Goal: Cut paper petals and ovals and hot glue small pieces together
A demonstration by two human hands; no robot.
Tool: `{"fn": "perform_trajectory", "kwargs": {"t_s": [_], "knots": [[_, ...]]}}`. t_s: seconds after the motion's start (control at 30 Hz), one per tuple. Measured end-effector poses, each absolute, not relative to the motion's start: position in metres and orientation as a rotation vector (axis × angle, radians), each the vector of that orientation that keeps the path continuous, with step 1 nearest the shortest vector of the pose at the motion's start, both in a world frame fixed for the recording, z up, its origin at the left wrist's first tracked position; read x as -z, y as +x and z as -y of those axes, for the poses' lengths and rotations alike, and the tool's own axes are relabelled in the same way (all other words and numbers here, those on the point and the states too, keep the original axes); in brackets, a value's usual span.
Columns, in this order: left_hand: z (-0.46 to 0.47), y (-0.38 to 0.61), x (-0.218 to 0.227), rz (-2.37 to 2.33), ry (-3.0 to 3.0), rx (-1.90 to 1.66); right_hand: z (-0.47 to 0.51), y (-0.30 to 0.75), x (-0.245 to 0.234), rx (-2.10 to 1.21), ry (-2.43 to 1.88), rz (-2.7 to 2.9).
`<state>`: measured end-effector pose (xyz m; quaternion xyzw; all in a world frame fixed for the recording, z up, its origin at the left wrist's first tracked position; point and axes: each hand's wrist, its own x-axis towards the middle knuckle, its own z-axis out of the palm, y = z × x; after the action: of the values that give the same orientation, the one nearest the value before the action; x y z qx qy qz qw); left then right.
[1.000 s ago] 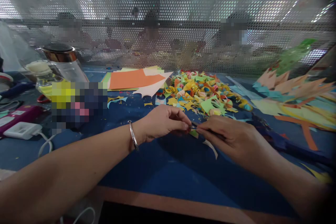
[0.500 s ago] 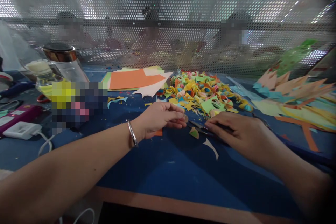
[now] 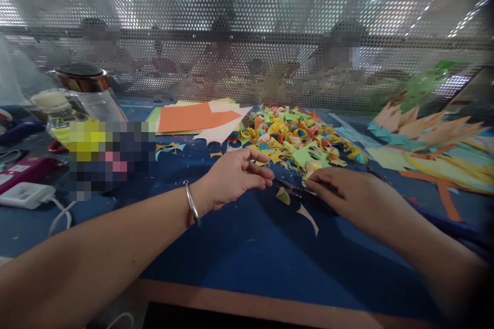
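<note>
- Head view: left hand [image 3: 235, 177] and right hand [image 3: 347, 196] both rest low over a blue table [image 3: 239, 257], fingertips facing each other and near but not touching.
- Thin dark tool [image 3: 295, 189] lies flat on the table. Its long axis runs left to right, with the left end a bit farther from the person. The free tip points at the left fingertips.
- The tool's right end goes under the right hand's fingers. The hand is palm down on it, and I can't tell whether it actually grips it.
- Left hand has the fingers loosely stretched toward the tool tip, just short of it, holding nothing.
- Small folded paper piece [image 3: 283, 195], green and orange, lies just on the near side of the tool, between the two hands and touched by neither.
- White curved paper strip [image 3: 309, 216] lies nearer the person, just left of the right hand.
- Silver bracelet [image 3: 192, 203] is on the left wrist.
- Pile of coloured paper scraps [image 3: 297, 136] sits just behind both hands.
- Orange sheet [image 3: 191, 117] lies on a stack at back left.
- Jar [image 3: 90, 91] stands far left.
- Pink box [image 3: 23, 170] at the left edge has a white label too small to read.
</note>
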<state>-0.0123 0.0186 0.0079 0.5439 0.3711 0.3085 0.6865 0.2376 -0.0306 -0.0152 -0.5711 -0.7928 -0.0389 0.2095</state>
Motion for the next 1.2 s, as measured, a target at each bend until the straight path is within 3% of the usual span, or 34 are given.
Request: {"fn": "perform_trajectory", "kwargs": {"t_s": [0.4,1.2], "knots": [[-0.019,-0.011,0.002,-0.820,1.447,-0.723,0.044,0.214,0.005,-0.147,-1.381,2.264],[-0.008,-0.011,0.001,-0.810,1.823,-0.820,0.044,0.210,0.005,-0.109,-1.361,2.283]]}}
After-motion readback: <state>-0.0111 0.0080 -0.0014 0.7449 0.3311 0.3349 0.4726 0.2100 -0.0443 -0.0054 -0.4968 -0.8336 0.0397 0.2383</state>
